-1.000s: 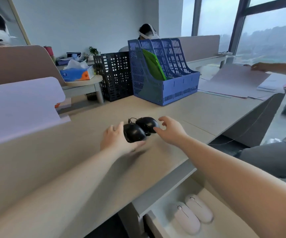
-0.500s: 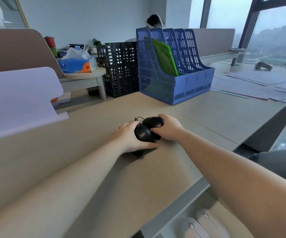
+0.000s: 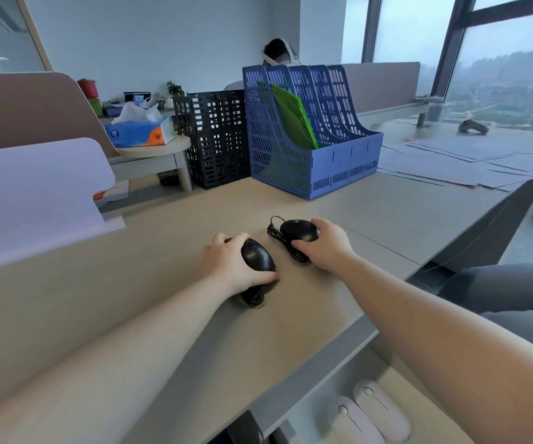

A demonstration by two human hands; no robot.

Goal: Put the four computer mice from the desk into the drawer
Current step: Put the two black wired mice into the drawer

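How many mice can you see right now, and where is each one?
4. One black mouse on the desk under the left hand, another black mouse under the right hand, and two white mice side by side in the open drawer.

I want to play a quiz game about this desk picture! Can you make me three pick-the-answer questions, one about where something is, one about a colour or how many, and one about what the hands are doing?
1. Where are the white mice?
A. In the drawer
B. In the blue file rack
C. On the tissue box

2. How many black mice are on the desk?
A. One
B. Two
C. Four

3. What are the hands doing?
A. Both are empty
B. Each grips a black mouse
C. Both hold papers

Answers:
1 A: two white mice lie side by side in the open drawer below the desk edge.
2 B: the left mouse and the right mouse are the only black ones there.
3 B: the left hand wraps one, the right hand covers the other, whose cord is bundled beside it.
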